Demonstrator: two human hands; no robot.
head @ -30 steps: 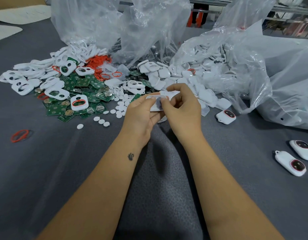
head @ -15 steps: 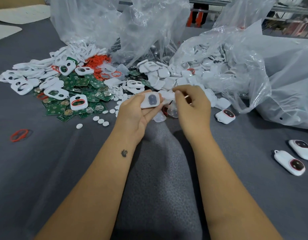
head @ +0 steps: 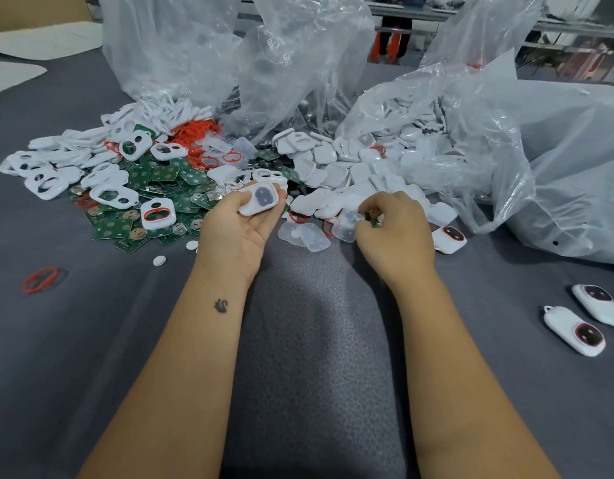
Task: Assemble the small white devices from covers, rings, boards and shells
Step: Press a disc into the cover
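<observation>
Both my forearms run up from the bottom edge, the left toward 12 o'clock with a slight lean to 1, the right leaning toward 11. My left hand (head: 241,224) sits palm-up, fingers curled loosely around a small white piece that it holds at the fingertips. A small dark mark shows on the inside of my left wrist. My right hand (head: 395,229) lies at 3 o'clock from the left, knuckles up, fingers bent down and pinching at something small and translucent.
</observation>
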